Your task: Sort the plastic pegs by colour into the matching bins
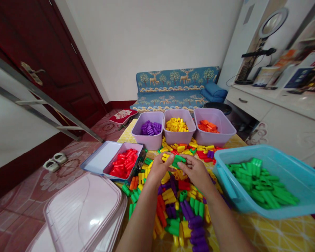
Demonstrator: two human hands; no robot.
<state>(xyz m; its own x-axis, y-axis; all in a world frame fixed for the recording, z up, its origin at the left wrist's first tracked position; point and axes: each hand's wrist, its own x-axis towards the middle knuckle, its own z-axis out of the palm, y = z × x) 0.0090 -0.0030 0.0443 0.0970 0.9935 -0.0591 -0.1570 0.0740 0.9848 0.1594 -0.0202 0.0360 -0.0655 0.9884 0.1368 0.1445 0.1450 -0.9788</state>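
**Green piece (177,161) and yellow piece (166,158) held left of the turquoise tub (303,175)**

The right hand's (198,170) fingers grip the green piece, its long axis roughly crosswise, toward the tub. The left hand's (159,167) fingers pinch the yellow piece, farther from the tub; whether the pieces touch, I cannot tell. The right hand is nearer the tub. Below both, a mixed pile (169,195) covers the surface (280,232) left of the tub; lilac bins (180,138) stand beyond, also to its left.
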